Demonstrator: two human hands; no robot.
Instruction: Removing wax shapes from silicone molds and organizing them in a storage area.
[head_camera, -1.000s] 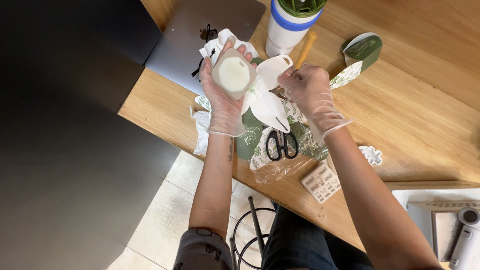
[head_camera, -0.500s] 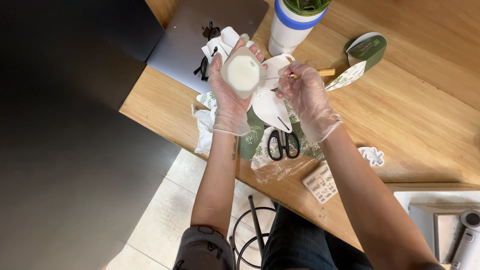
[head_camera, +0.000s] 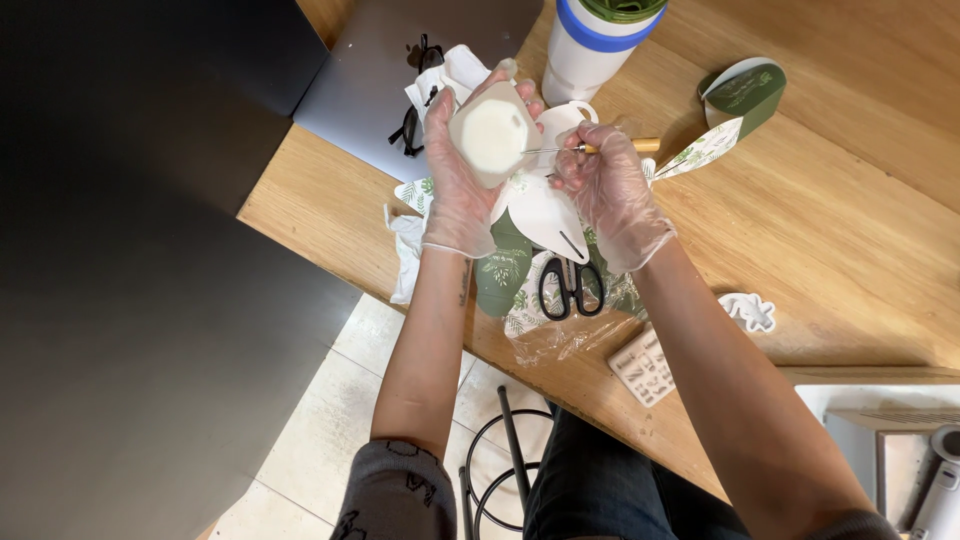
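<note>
Both my hands wear thin clear gloves. My left hand (head_camera: 455, 180) holds up a small pale cup-like mould (head_camera: 492, 135) filled with white solid, its open face toward me. My right hand (head_camera: 605, 190) grips a thin metal pick with a wooden handle (head_camera: 620, 146); its tip touches the right edge of the mould. Under my hands on the wooden table (head_camera: 800, 230) lie white and green leaf-printed cut-outs (head_camera: 545, 215) and black-handled scissors (head_camera: 570, 285).
A white tumbler with a blue band (head_camera: 600, 50) stands at the back. A grey laptop (head_camera: 400, 60) with black glasses (head_camera: 408, 125) lies left. Green-and-white paper pieces (head_camera: 745, 95), a small white mould (head_camera: 750, 312), a letter stamp block (head_camera: 643, 365) and clear plastic wrap (head_camera: 560, 335) lie around.
My left hand has lifted the mould slightly and turned it. My right hand has brought the pick from beside the mould to its edge, the handle now lying level.
</note>
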